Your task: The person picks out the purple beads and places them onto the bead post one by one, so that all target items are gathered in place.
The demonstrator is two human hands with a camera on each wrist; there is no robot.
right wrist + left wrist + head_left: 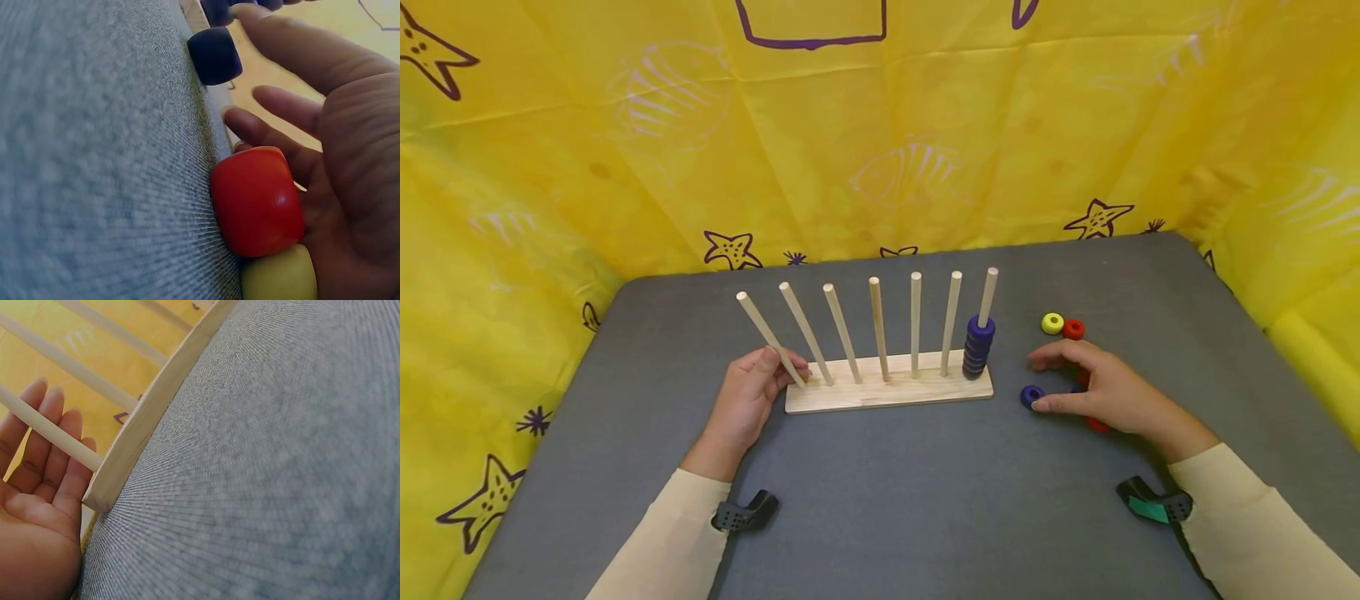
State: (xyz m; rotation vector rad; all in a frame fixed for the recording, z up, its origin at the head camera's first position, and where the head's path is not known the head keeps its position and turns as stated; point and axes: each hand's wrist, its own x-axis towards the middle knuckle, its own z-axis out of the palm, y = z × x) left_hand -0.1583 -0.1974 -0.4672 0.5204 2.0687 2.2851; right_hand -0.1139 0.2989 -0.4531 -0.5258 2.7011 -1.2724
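A pale wooden stand [887,393] with several upright pegs is on the grey table. My left hand [748,400] holds its left end, thumb beside the leftmost peg [760,321] and fingers behind it. In the left wrist view, the fingers [53,444] lie behind that peg. Dark blue rings [977,346] are stacked on the rightmost peg. To the right, my right hand [1105,387] hovers low with fingers spread, its thumb at the edge of a loose blue ring [1032,397]. A red ring [256,200] and a yellow ring [281,275] lie under the palm.
Beyond the right hand lie a yellow ring [1052,323] and a red ring [1073,329]. Another red ring [1097,425] shows partly below the hand. A yellow patterned cloth [820,150] hangs behind the table [880,500] and along its sides.
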